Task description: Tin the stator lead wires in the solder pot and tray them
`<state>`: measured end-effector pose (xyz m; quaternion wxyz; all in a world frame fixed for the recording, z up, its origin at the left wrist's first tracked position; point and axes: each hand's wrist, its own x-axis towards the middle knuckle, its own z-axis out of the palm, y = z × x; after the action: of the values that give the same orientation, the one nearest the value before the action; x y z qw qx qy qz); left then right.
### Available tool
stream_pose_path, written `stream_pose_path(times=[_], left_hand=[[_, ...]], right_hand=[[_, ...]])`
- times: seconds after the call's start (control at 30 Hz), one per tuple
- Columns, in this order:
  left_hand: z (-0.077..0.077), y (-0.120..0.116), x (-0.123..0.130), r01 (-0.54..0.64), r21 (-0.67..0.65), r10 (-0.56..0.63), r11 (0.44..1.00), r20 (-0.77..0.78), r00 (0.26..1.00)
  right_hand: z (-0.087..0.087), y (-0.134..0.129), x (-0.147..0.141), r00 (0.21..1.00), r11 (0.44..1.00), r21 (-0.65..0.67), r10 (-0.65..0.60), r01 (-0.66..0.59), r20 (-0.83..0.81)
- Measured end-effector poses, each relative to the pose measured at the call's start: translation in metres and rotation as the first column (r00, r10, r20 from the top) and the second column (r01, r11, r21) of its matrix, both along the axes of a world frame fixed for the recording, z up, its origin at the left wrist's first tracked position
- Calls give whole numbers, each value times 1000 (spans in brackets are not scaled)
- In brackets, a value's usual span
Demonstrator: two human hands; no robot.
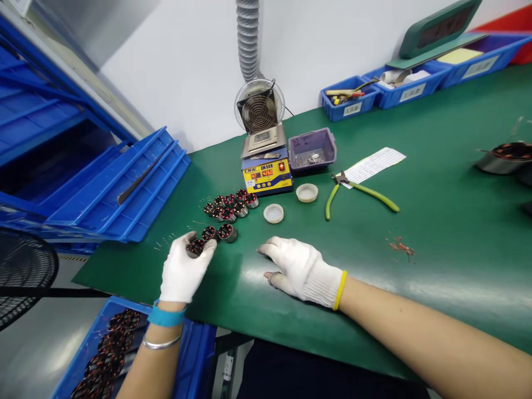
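My left hand (185, 269), in a white glove, has its thumb and fingers around a wound motor stator (195, 247) at the table's left. Two more stators stand right beside it, one of them a copper-wound stator (227, 233). Behind them is a cluster of several stators (228, 208) with thin wire ends sticking up. My right hand (295, 269), gloved with bare fingertips, rests over the green table with its fingers apart and nothing in it. Two small white dishes, the nearer dish (274, 213) and the farther dish (307, 193), lie beyond it.
A yellow-blue solder pot (268, 176) stands at the back beside a purple bin (312, 149). Green-handled cutters (361, 191) touch a paper sheet (376, 165). Copper scraps (401, 246) lie right. Blue crates (120, 188) stand left; a stator-filled crate (83, 354) is below the edge.
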<state>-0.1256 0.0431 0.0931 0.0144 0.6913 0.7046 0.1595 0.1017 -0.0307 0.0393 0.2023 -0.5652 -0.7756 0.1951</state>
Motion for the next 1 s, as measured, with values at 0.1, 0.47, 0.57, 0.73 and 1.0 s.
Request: stream_pose_path(times=[0.1, 0.47, 0.57, 0.73, 1.0], left_hand=[[2, 10, -1, 129, -202, -159, 971, -142, 977], [19, -2, -9, 218, -311, -303, 925, -260, 917], [23, -8, -18, 164, -217, -212, 962, -217, 953], [29, 4, -25, 299, -438, -405, 848, -170, 899], [42, 27, -21, 376, -655, -570, 656, -103, 815]], right_hand=[[0, 0, 0, 1000, 1000, -5, -4, 4, 7], [1, 1, 1, 1000, 1000, -27, 16, -15, 26], [1, 1, 1, 999, 999, -31, 28, -27, 28], [0, 2, 1, 999, 999, -28, 24, -23, 33], [0, 1, 2, 999, 999, -29, 36, -35, 29]])
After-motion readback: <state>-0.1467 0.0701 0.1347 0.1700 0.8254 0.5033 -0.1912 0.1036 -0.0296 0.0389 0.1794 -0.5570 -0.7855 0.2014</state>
